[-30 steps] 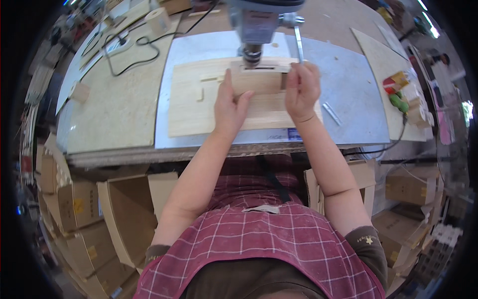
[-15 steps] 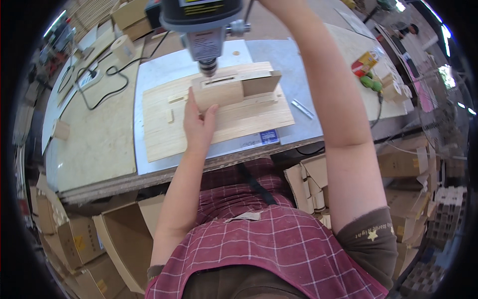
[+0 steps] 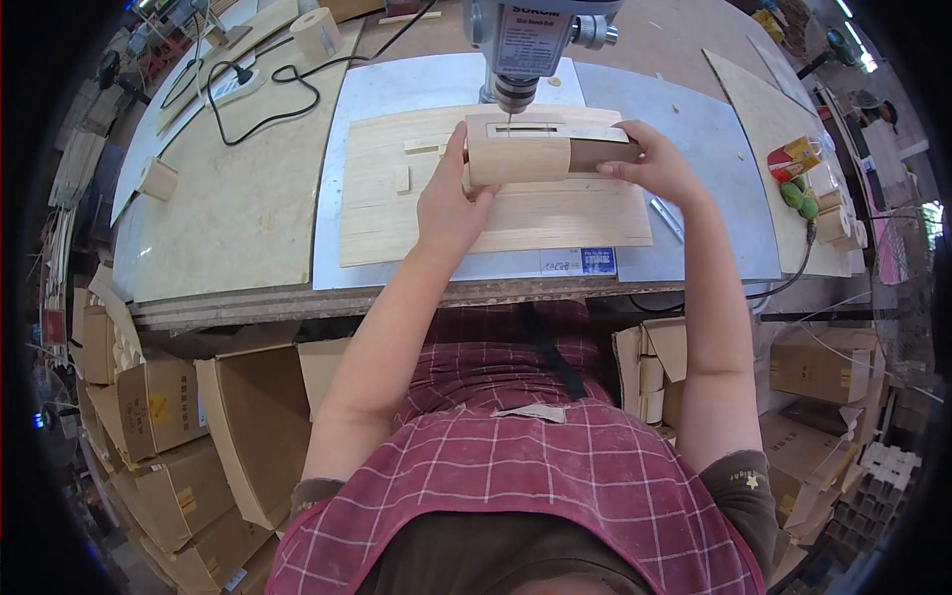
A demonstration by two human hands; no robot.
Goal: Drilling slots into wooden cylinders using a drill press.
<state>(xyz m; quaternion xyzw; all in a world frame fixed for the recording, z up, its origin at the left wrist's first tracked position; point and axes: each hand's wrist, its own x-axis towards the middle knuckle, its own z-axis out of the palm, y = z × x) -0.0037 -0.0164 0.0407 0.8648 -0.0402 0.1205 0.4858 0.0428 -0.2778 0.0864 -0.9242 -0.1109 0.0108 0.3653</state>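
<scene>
A pale wooden block point(image 3: 519, 161) with a rounded front lies under the bench drill point(image 3: 529, 45). Along its top runs a narrow slot, and the thin drill bit stands right by the slot's left end; whether it touches the wood I cannot tell. My left hand point(image 3: 453, 205) grips the block's left end, thumb low on the front. A darker flat strip point(image 3: 602, 154) sticks out from the block's right side. Round the far end of that strip my right hand point(image 3: 656, 167) is closed. Beneath everything lies a pale wooden board point(image 3: 555, 220) with small wooden pieces fixed on it.
A black cable point(image 3: 288, 77) runs to a white power strip point(image 3: 236, 89) at the left. Wooden rolls, one a small cylinder point(image 3: 157, 178), stand there. On the right are a red and yellow package point(image 3: 793, 159) and green objects point(image 3: 796, 198). Cardboard boxes point(image 3: 260, 426) crowd below the table edge.
My right hand has come down from beside the drill's upper right onto the strip. My left hand stays on the block. The whole view has shifted, with the table appearing farther right and higher.
</scene>
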